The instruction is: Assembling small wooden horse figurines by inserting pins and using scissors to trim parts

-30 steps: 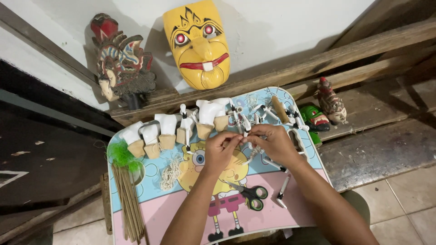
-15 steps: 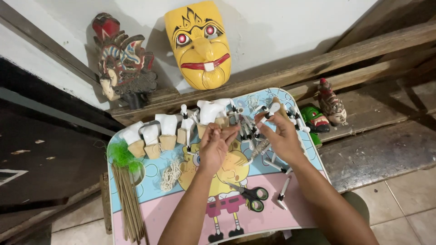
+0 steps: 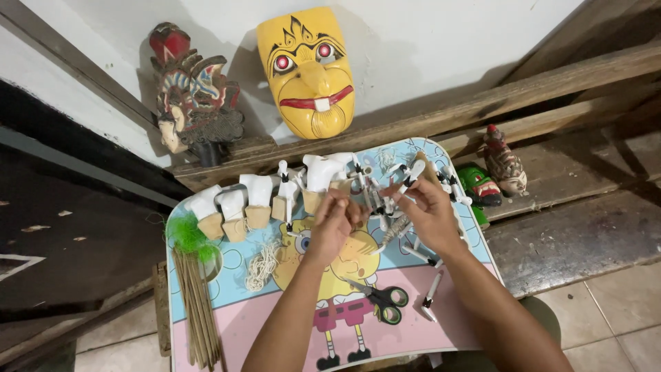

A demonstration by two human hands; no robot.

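— Pinching what looks like a small white puppet piece (image 3: 385,205), the left hand (image 3: 335,224) and right hand (image 3: 428,212) close their fingers on it above the cartoon tray table (image 3: 206,310).

— Why raised?

— Probably to clear the white torsos (image 3: 258,200); scissors (image 3: 375,300) lie near.

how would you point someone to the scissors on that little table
Start at the small cartoon-printed table in front of the person. Below the left hand and right hand, near the table's middle, lie the scissors. They alone have dark blades and green-edged loop handles, unlike the white pieces around them.
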